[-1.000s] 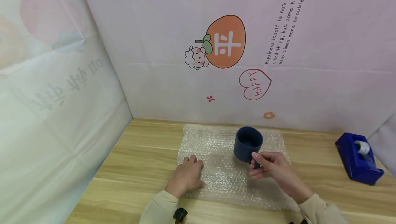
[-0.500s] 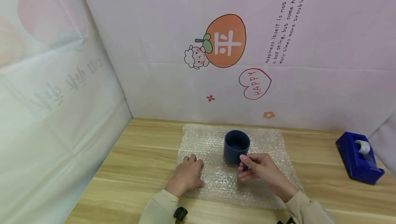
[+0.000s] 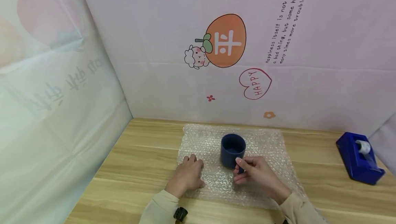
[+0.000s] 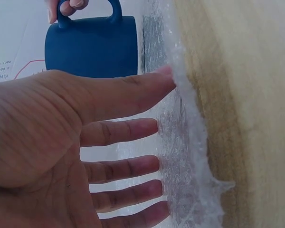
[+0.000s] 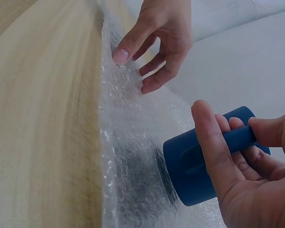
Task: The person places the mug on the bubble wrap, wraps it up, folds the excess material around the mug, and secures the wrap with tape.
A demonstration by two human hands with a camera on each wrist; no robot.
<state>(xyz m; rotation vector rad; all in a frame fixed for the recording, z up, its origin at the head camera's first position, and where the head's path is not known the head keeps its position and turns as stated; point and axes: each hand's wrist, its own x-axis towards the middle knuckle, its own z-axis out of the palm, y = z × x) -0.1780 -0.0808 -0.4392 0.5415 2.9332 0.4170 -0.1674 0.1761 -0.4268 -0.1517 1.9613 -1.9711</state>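
A dark blue mug (image 3: 229, 156) stands upright, close over the middle of a sheet of bubble wrap (image 3: 213, 186). My right hand (image 3: 260, 176) grips the mug by its handle, thumb on top and fingers curled through; the right wrist view shows the handle (image 5: 240, 138) between thumb and fingers. On the left part of the bubble wrap rests my left hand (image 3: 187, 176), its fingertips pressing the sheet. In the left wrist view the fingers (image 4: 128, 168) are spread and nearly straight, with the mug (image 4: 92, 47) beyond the thumb.
A blue tape dispenser (image 3: 359, 162) with a roll of clear tape stands at the right on the wooden table (image 3: 130, 169). A printed white cloth (image 3: 173, 90) hangs behind the table, and another pale cloth (image 3: 62, 141) closes off the left side.
My right hand has carried the mug leftward and a little nearer over the bubble wrap, and lower. The left hand has stayed in place.
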